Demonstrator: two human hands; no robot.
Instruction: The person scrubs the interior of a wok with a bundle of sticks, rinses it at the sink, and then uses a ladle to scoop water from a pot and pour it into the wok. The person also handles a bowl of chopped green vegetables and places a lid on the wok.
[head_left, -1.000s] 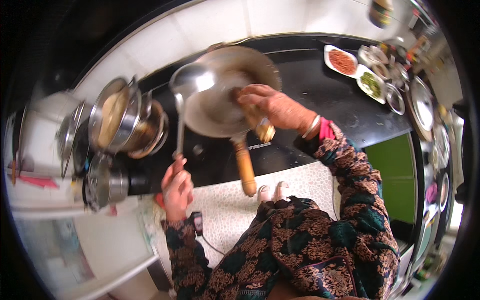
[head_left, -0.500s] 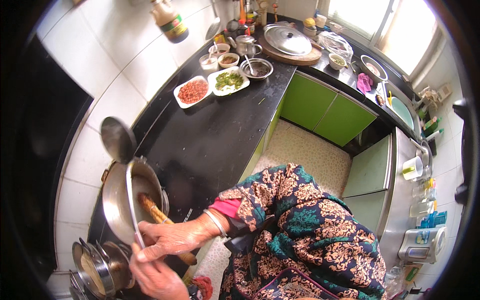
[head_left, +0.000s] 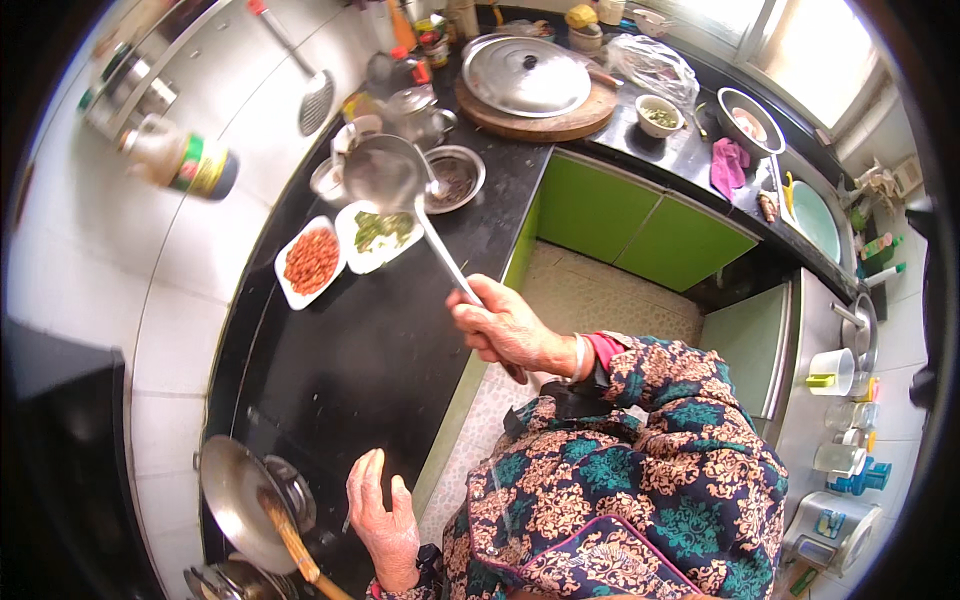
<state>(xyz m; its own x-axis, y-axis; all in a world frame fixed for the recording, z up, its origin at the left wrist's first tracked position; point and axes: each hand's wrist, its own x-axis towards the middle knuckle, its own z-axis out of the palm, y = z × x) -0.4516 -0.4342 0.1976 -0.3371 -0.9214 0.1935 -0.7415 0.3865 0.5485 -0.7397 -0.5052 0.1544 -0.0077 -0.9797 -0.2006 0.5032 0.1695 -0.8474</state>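
Observation:
My right hand (head_left: 508, 325) is closed around the handle of a metal ladle (head_left: 445, 255). The ladle's bowl is raised over the counter, in front of the bowls at the back, and hides some of them. My left hand (head_left: 385, 515) holds nothing; its fingers are apart, above the counter's near edge. To its left sits a metal wok (head_left: 225, 490) with a long wooden-handled brush (head_left: 285, 535) lying in it. Beyond the ladle's handle stand a white dish of reddish bits (head_left: 312, 262) and a white dish of chopped greens (head_left: 380, 232).
A steel bowl (head_left: 472, 198) and a metal kettle (head_left: 420, 125) stand at the back. A lid (head_left: 525, 78) lies on a round wooden board (head_left: 480, 105). Stacked pots (head_left: 240, 578) are at the lower left. A bottle (head_left: 190, 160) and a slotted turner (head_left: 316, 103) are at the left wall.
My right hand has carried the ladle from over the wok up and right, toward the bowls. My left hand has parted from the right and opened. The view has turned as well.

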